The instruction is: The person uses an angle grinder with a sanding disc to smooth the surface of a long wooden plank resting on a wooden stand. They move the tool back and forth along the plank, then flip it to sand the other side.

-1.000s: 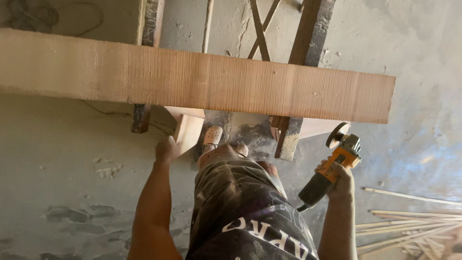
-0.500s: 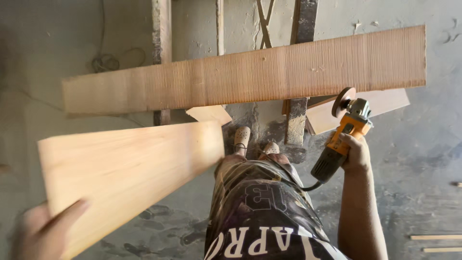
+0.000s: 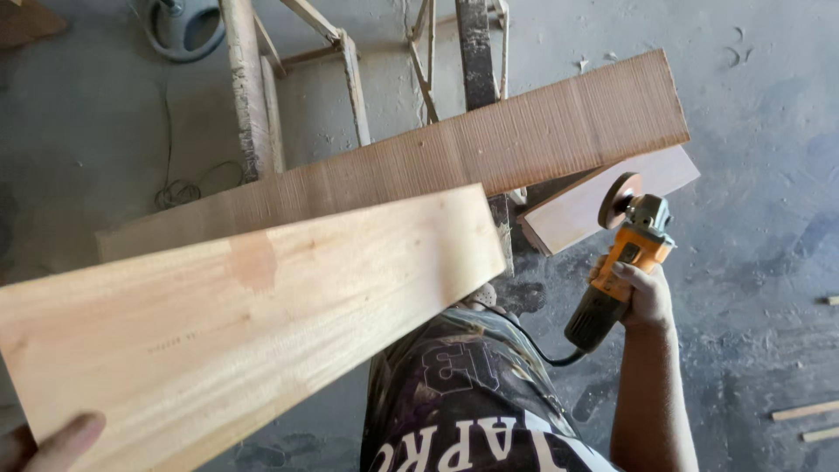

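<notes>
My right hand [image 3: 642, 293] grips an orange and black angle grinder [image 3: 622, 262], its sanding disc pointing up and left near a pale board end [image 3: 603, 205]. My left hand [image 3: 48, 441] shows only its fingertips at the bottom left corner, holding the near end of a pale smooth plank [image 3: 253, 323] that is raised and slants across the lower left. Behind it a darker, rough-sawn plank [image 3: 489, 144] lies across a wooden stand [image 3: 476, 44].
The dusty concrete floor [image 3: 760, 131] shows around the stand. A cable [image 3: 179, 188] trails on the floor at upper left near a round grey object [image 3: 183, 26]. Thin wood strips [image 3: 808, 419] lie at the lower right.
The pale plank has come up closer to the camera and fills more of the lower left. My right hand with the grinder has stayed at the right, and the view has tilted.
</notes>
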